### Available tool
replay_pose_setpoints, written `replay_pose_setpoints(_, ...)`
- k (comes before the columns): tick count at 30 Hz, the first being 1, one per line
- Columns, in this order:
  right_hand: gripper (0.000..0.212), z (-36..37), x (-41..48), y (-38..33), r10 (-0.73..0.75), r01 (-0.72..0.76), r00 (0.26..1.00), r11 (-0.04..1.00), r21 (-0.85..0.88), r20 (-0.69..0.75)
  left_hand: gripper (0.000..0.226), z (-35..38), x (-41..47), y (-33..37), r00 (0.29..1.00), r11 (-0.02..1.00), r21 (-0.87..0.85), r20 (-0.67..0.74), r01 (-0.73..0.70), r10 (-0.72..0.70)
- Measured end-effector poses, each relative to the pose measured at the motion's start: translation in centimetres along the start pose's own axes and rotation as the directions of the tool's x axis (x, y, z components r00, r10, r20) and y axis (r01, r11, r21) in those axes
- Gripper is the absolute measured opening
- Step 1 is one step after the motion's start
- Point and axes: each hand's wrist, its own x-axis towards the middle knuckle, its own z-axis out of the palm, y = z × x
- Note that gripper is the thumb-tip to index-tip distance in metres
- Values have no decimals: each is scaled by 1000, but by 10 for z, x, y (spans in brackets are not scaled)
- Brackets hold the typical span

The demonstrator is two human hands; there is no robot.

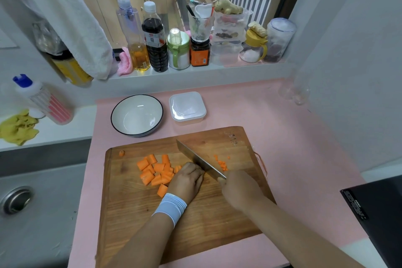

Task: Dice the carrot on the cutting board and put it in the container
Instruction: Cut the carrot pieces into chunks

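— Where is the carrot?

— On the cutting board. The carrot chunks lie in a loose pile on its left half, toward the far edge. A small heap of diced bits sits on the other side of the knife, nearer the board's right edge. One stray piece lies alone by the far-left corner.

— And the hands?

— The left hand, with a pale wristband behind it, has its fingers curled down over the right end of the pile, knuckles just beside the blade. The fingertips are hidden, so I can't see the piece beneath them. The right hand is wrapped round the knife's handle, which is buried in the grip. The blade runs from that hand toward the board's far edge, between chunks and dice.

— The container?

— The container is off the board, on the pink worktop just past the board's far edge, and its lid looks closed. A white bowl with a dark rim stands just to its left. No carrot shows in it.
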Motion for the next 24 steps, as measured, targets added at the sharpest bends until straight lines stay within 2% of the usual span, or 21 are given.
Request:
replay_pose_setpoints(6,30,-3,-1,3,6,-7,999,999,44,32,10,-2,2,-2,999,1000,-6,45,29,-29)
replay_pose_setpoints(10,31,-14,1,5,42,-56,996,980,190,80,14,-16,11,-2,979,989,-89,177,120,-103)
replay_pose_setpoints(12,30,-21,0,6,39,-61,996,962,267,85,16,-26,20,-2,956,972,-120,239,203,-170)
replay_pose_setpoints(14,30,-26,-1,8,39,-57,997,959,278,70,18,-36,28,-4,911,911,-154,228,382,-343)
replay_pose_setpoints(16,31,-31,-2,9,19,-22,1000,982,186,17,16,-46,34,-14,801,768,-228,143,599,-582)
replay_pose_setpoints(17,33,-33,-2,11,-11,14,1000,995,98,-23,14,-51,37,-20,740,702,-261,84,662,-667)
replay_pose_setpoints(19,33,-36,-5,17,-111,102,989,990,-96,-99,13,-65,46,-31,673,640,-320,-8,699,-739)
replay_pose_setpoints(21,29,-38,-9,25,-264,225,951,948,-224,-163,21,-79,59,-37,670,621,-377,-3,687,-742)
replay_pose_setpoints(22,29,-38,-10,29,-348,296,919,919,-262,-183,25,-85,65,-39,688,627,-373,44,684,-725)
replay_pose_setpoints(24,27,-37,-10,34,-463,389,863,863,-322,-200,22,-91,75,-38,724,662,-296,231,689,-650)
